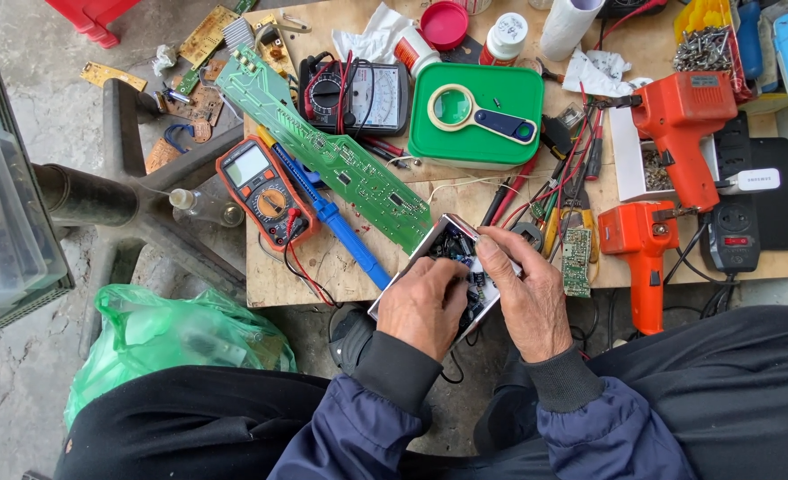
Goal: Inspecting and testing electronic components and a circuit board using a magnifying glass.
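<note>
My left hand (423, 305) and my right hand (525, 293) both grip a small open metal-cased circuit module (452, 246) with dark components inside, held over the front edge of the wooden board (341, 267). My left fingers curl over its lower left part. My right thumb and fingers pinch its upper right edge. A long green circuit board (327, 151) lies diagonally just left of the module, beside a blue-handled tool (345, 231).
An orange digital multimeter (265, 188), a black analog meter (358, 93), a green box lid with a magnifying glass (476, 114), two orange soldering guns (678, 133) (640, 258), a small green board (577, 260) and a black power strip (733, 218) crowd the board. A green plastic bag (176, 338) lies on the floor.
</note>
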